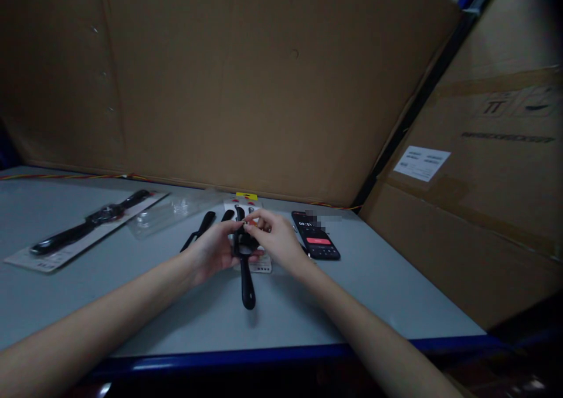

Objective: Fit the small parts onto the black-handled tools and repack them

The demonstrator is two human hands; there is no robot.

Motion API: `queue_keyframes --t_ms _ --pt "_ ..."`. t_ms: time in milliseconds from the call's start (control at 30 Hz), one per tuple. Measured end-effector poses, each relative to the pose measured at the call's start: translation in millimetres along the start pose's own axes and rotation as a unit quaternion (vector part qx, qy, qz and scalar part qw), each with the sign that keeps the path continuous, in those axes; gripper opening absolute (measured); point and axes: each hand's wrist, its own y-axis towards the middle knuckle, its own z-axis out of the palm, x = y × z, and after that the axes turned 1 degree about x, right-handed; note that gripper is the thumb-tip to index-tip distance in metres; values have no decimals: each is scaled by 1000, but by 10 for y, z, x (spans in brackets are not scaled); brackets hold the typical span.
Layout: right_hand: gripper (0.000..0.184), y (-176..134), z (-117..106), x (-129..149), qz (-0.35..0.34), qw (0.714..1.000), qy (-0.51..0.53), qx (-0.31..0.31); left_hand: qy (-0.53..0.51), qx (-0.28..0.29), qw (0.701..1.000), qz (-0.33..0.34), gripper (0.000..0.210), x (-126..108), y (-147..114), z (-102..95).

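Note:
My left hand (215, 251) is closed around the head of a black-handled tool (247, 283), whose handle points toward me above the table. My right hand (279, 240) has its fingers pinched at the tool's upper end, close to my left thumb. What lies between those fingertips is too small and hidden to name. Behind my hands a printed card with a yellow tab (246, 196) lies on the table, partly covered. Just beyond my left hand rests another black-handled tool (204, 224), and the dark tip of a further handle (227, 215) shows beside it.
A carded black tool in clear packaging (105, 213) lies at the left on the grey table (176, 322). Next to it is a clear plastic shell (171, 210). A phone (315, 237) showing a timer lies right of my hands. Cardboard (241, 93) stands behind, and a large box (461, 210) at right.

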Motion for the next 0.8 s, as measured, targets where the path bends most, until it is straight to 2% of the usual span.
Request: queue_keyframes --t_ms 167,433,600,800 --pt "16 -18 28 -8 4 999 19 30 -11 -11 1000 3 24 -14 -5 6" --pt "12 -62 70 -18 -35 996 -81 -25 -26 -37 999 27 16 -22 -28 46" --pt "7 -53 102 -42 -39 991 -124 -5 -16 -19 1000 17 18 -24 -44 52" --pt "10 -57 103 -44 -29 993 -111 20 -7 -15 1000 6 22 -25 -47 44"
